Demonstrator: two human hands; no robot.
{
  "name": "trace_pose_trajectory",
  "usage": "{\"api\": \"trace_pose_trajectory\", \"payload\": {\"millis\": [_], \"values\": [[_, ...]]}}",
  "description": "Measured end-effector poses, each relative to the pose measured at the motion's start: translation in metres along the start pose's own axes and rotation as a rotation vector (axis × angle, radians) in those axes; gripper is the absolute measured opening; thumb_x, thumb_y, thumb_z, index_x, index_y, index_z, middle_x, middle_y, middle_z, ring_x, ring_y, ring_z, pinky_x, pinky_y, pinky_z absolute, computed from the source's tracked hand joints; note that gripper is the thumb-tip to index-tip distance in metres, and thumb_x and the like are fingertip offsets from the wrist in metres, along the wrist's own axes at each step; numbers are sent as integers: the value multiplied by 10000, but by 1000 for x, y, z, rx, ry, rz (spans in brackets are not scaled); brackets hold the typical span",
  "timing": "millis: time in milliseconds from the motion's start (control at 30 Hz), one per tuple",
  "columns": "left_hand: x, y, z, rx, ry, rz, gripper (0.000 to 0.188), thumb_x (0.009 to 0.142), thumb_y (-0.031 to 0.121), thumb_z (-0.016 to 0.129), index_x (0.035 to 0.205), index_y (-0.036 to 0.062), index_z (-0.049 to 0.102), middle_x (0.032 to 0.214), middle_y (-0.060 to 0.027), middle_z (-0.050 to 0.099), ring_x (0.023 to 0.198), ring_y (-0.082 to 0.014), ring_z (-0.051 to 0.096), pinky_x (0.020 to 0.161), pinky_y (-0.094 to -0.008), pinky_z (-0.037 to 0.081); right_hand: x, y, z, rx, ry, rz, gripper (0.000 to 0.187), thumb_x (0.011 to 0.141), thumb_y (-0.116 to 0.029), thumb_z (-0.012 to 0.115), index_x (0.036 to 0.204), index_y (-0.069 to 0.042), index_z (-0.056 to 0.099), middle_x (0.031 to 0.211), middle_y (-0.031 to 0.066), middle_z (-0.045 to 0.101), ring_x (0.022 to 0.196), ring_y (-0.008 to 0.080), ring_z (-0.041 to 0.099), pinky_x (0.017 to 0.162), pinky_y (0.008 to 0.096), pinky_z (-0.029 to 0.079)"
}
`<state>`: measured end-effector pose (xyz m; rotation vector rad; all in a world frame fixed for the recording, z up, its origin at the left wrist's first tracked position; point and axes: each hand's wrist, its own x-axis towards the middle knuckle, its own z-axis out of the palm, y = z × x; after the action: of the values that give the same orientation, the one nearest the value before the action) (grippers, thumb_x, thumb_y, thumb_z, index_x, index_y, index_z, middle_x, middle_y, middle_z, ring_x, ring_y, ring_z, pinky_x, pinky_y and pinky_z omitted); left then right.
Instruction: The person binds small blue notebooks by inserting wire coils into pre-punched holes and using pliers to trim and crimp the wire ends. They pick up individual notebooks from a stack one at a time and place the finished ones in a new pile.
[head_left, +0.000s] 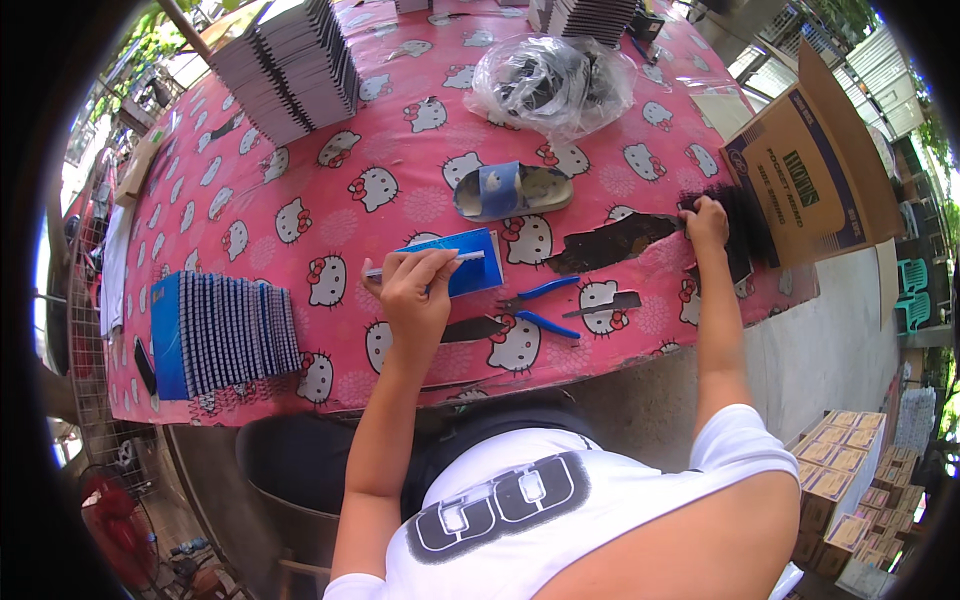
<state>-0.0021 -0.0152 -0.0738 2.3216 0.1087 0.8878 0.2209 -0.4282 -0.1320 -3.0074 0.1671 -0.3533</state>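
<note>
My left hand [415, 290] is closed on a small notepad [466, 256], held nearly edge-on above a blue cover [484, 270] on the table. My right hand [706, 222] reaches to the right, its fingers closed at the edge of a pile of black spiral coils [738, 235]. Single coils are too small to make out there. Between the hands lie blue-handled pliers [545, 306], with a flat dark blade-like piece [612, 304] beside them. A blue slipper [510, 191] rests just beyond the notepad.
The pink patterned tablecloth [400, 150] has torn dark patches. Spiral-bound blue notepads [235, 333] stand in a row at left. A tall notepad stack [290, 75] is at far left, a clear plastic bag [550, 85] at the back. An open cardboard box [800, 170] stands right.
</note>
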Motion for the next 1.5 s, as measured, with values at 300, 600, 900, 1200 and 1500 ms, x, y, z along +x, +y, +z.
{"api": "trace_pose_trajectory", "payload": {"millis": [300,600,900,1200,1500], "values": [[-1,-7,4,-82,28,1,129,755,110,766,882,115,751,857,-9,680,845,-175,586,823,-350,374,18,-13,-1,70,290,-212,247,803,-39,558,1022,-42,672,918,186,661,915,358,629,814,448,502],[-8,-5,-3,22,47,-3,178,744,208,792,896,123,756,844,2,674,844,-168,581,918,-371,344,-137,-232,-83,1166,-494,-753,273,827,29,660,1088,-38,700,883,46,639,818,101,598,696,241,478],[-6,-7,-1,-22,52,49,202,743,161,782,934,100,760,817,-12,658,804,-170,548,780,-288,414,-121,-239,-81,1074,-622,-762,239,766,33,716,996,-31,708,850,32,625,738,112,598,630,245,464],[-8,-8,6,-4,80,-20,135,783,257,748,894,181,759,809,39,651,870,-139,568,1028,-445,172,-118,-244,-83,1128,-802,-694,158,789,23,698,942,-18,693,862,18,637,723,78,583,624,239,467],[-10,-10,5,16,56,-1,169,782,217,745,948,236,766,850,63,651,882,-133,565,1005,-452,189,-129,-246,-89,924,-429,-926,291,852,-44,652,1130,-34,569,768,86,597,710,223,620,655,321,489]]}}
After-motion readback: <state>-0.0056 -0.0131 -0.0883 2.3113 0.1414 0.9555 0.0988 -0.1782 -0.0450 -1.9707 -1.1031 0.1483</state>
